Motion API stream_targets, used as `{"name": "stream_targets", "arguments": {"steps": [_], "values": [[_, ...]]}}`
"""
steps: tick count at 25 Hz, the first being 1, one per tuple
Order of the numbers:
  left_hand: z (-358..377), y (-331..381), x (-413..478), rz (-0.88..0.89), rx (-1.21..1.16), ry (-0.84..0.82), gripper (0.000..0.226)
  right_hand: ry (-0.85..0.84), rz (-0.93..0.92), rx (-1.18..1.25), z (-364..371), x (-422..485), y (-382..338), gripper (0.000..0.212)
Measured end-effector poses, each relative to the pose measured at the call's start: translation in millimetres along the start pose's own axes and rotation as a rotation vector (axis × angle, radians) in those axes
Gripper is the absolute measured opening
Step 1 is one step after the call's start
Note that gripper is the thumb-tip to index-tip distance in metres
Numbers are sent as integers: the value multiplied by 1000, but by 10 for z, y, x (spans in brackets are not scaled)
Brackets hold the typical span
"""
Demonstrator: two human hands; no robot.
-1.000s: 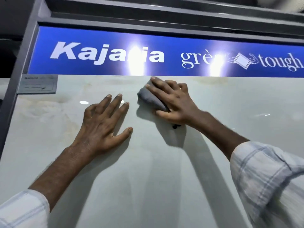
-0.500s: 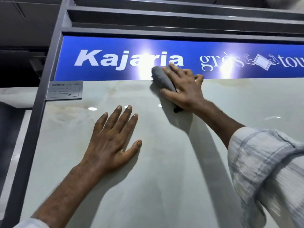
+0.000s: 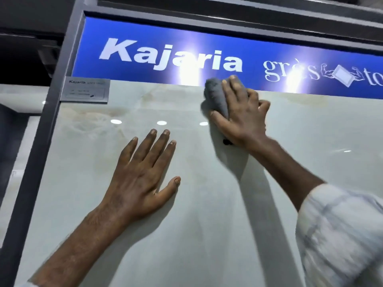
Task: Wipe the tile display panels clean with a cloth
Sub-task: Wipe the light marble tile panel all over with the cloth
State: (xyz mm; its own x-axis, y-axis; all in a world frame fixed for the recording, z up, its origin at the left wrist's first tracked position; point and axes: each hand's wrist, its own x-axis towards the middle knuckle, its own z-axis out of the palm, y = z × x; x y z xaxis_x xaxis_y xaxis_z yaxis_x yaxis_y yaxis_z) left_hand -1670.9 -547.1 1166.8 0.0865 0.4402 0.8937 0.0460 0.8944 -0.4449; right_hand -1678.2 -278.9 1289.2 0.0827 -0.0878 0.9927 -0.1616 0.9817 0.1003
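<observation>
A large glossy pale marble tile panel point(image 3: 207, 224) fills the view, upright in a grey metal frame. My right hand point(image 3: 242, 114) holds a bunched grey cloth point(image 3: 215, 96) against the panel's top edge, just under the blue header strip, thumb curled under the cloth. My left hand point(image 3: 143, 177) lies flat on the panel lower and to the left, fingers straight and spread. Faint brownish veining or smears run along the panel's upper part.
A blue "Kajaria" sign point(image 3: 165, 56) with bright light reflections runs above the panel. A small grey label plate point(image 3: 87, 90) sits at the top left corner on the grey frame post point(image 3: 41, 141). Another panel shows dimly at far left.
My right hand has slid the cloth rightward along the panel's top edge and slightly down off the blue sign. My left hand stays flat on the panel; the camera has shifted.
</observation>
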Motion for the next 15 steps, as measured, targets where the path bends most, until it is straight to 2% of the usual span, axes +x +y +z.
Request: {"name": "stream_targets", "arguments": {"steps": [1, 3, 4, 5, 6, 8, 9, 10, 11, 13, 14, 15], "values": [[-13, 53, -65, -12, 4, -5, 76, 5, -148, 7, -7, -204, -138, 89], [-45, 137, -196, -30, -2, -19, 76, -32, -569, 8, -44, -559, -182, 88], [-56, 168, -259, -33, -12, -26, 76, -41, -687, -13, -72, -585, -57, 87], [-69, 204, -326, -36, -22, -36, 76, -31, -706, -37, -99, -514, 118, 86], [-82, 241, -393, -35, -33, -43, 76, -20, -627, -37, -111, -411, 302, 85], [-116, 313, -508, -32, -46, -51, 76, 9, -264, 19, -134, -313, 541, 85], [-132, 358, -565, -35, -47, -55, 75, 29, -142, 42, -109, -390, 507, 86], [-149, 412, -627, -43, -48, -59, 75, 41, -134, 48, -78, -547, 388, 87], [-168, 476, -698, -57, -51, -64, 75, 46, -246, 57, -58, -768, 234, 87], [-194, 620, -887, -71, -63, -93, 78, -13, -660, 79, -97, -1173, 49, 85], [-208, 716, -1022, -57, -66, -121, 80, -53, -807, 93, -142, -1235, 107, 82], [-219, 806, -1167, -29, -67, -147, 81, -58, -859, 84, -172, -1190, 236, 81]]}}
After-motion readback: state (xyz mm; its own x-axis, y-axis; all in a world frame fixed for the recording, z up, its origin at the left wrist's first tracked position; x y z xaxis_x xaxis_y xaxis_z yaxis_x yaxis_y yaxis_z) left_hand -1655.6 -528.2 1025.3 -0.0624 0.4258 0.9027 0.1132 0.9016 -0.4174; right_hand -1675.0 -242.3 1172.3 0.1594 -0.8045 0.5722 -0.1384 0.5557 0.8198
